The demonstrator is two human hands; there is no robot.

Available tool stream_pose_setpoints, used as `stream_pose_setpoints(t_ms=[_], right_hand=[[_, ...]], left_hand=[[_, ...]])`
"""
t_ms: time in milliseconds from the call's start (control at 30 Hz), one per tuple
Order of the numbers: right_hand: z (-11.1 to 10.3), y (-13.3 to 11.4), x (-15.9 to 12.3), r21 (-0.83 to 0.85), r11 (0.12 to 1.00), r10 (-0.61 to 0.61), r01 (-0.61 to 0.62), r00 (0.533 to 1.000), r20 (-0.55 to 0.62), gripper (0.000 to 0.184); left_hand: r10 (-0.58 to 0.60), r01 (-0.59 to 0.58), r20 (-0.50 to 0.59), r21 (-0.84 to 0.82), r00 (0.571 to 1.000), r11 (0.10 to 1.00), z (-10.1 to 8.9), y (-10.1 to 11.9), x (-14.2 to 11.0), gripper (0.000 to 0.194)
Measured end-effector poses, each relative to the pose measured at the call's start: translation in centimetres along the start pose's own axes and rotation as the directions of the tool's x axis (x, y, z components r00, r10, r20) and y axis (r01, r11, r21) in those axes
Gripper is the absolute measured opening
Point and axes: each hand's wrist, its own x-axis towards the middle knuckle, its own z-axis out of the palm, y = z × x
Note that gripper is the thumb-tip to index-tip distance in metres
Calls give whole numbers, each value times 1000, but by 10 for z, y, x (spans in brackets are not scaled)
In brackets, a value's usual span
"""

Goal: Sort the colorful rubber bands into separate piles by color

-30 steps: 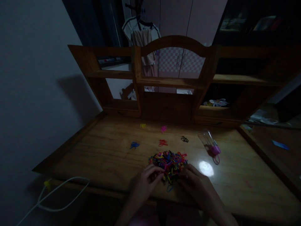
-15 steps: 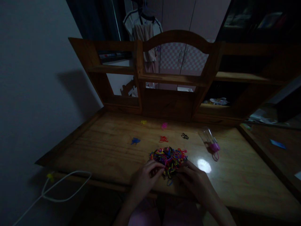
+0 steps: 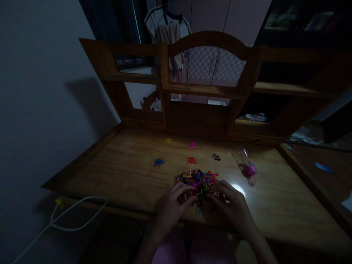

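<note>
A heap of small rubber bands in mixed colours lies near the desk's front edge. At its left side is my left hand, fingers curved, with thumb and index tips a little apart at the bands. My right hand is bent over the right side, thumb and index fingertips close together among the bands; what they pinch is too small and dark to make out. Beyond the heap lie small single-colour groups: blue bands, red bands, yellow bands, pink bands and black bands.
A clear plastic container with a purple lid and a loop lies to the right on the wooden desk. A wooden shelf unit stands along the back. A white cable hangs at the left front edge.
My left thumb and index finger have moved slightly apart. My right hand has risen a little at the heap's right side. The view has shifted slightly; the sorted groups look unchanged.
</note>
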Motion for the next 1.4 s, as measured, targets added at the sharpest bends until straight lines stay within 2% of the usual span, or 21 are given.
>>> stream_pose_setpoints(t_ms=[133, 467, 700, 900, 1033, 1200, 1300, 1400], right_hand=[[6, -5, 3, 18, 1000, 5, -4, 999, -33, 6], [31, -21, 9, 87, 995, -42, 45, 998, -37, 5], [28, -25, 13, 183, 983, 29, -29, 1000, 5, 5], [23, -22, 12, 206, 975, 96, -88, 995, -26, 9], [0, -4, 24, 110, 991, 92, -77, 987, -136, 18], [-40, 42, 70, -239, 969, -8, -67, 955, -298, 23], [-47, 69, 95, -392, 918, -40, -63, 967, -250, 19], [-43, 87, 105, -447, 892, -42, -64, 974, -222, 19]], left_hand=[[27, -27, -11, -2, 1000, 1000, 4, -1, -1, 23], [34, -34, -42, 3, 999, 999, 1, -4, -2, 10], [79, -75, -68, 50, 995, 996, 0, -9, -4, 6], [19, -16, -82, 40, 996, 999, -5, -3, -2, 4], [-17, 21, -99, 41, 995, 999, -6, -5, -2, 10], [-16, 22, -83, 63, 996, 998, -5, -10, -1, 11], [-13, 20, -84, 78, 996, 997, -4, -12, -1, 13], [-15, 19, -74, 47, 997, 999, -3, -10, -1, 15]])
